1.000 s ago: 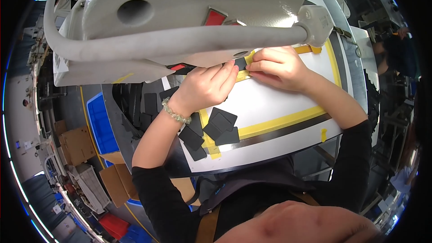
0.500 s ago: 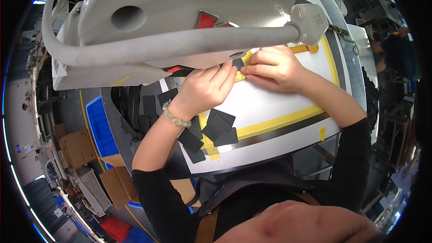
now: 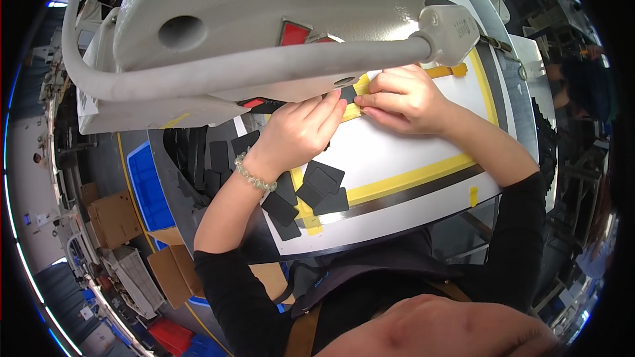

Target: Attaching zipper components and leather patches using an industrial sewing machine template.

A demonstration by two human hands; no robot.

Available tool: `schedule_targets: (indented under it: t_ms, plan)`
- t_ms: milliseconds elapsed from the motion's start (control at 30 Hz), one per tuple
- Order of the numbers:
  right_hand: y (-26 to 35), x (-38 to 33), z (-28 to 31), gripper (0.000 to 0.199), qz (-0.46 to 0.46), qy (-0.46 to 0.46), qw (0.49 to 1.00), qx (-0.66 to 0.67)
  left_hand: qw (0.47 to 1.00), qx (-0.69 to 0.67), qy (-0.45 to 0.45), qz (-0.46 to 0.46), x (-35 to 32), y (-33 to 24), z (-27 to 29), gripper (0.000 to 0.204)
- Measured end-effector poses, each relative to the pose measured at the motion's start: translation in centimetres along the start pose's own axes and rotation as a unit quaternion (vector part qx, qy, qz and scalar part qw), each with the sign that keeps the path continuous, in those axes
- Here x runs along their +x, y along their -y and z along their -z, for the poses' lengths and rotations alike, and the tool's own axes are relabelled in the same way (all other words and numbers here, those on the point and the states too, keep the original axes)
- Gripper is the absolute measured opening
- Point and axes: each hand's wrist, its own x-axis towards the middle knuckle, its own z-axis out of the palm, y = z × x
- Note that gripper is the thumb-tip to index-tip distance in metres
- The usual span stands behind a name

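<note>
Barely anything has moved since the earlier frame, bar a slight drift of view. Nearest, loose black pieces [image 3: 321,185] overlap on the desk [image 3: 260,243]. Beyond, left hand [image 3: 301,131] and right hand [image 3: 405,102], fingers narrowed, meet a black rectangle [image 3: 348,94] at yellow tape [image 3: 352,112], beside the grey machine [image 3: 245,20]; whether either pinches it, I cannot tell. Probably light, thin, stiffish: best held by opposite edges.
</note>
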Motion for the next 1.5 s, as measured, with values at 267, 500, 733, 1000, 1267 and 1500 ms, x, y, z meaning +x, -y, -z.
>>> schedule_targets:
  t_ms: [267,500,733,1000,1267,1500]
  plan:
    - [-0.2,-0.1,-0.2,0.012,-0.020,-0.001,1.000,0.022,0.996,-0.052,0.054,0.044,0.0,-0.4,1.0,0.034]
    - [-0.1,0.0,0.1,0.014,-0.020,0.008,1.000,0.018,0.992,-0.071,0.080,0.064,-0.1,-0.6,1.2,0.036]
    - [-0.1,-0.1,-0.2,0.013,-0.013,0.014,1.000,0.009,0.990,-0.084,0.082,0.075,0.1,-0.6,1.4,0.036]
    - [-0.1,0.1,-0.3,0.011,-0.009,0.020,1.000,0.006,0.987,-0.102,0.088,0.088,0.1,-0.6,1.6,0.036]
    - [-0.1,0.1,-0.4,0.011,-0.004,0.024,1.000,0.012,0.986,-0.111,0.079,0.093,0.2,-0.6,1.6,0.037]
    - [0.0,0.1,-0.3,0.013,-0.017,0.034,0.999,0.013,0.995,-0.065,0.044,0.065,-0.3,-0.5,0.7,0.032]
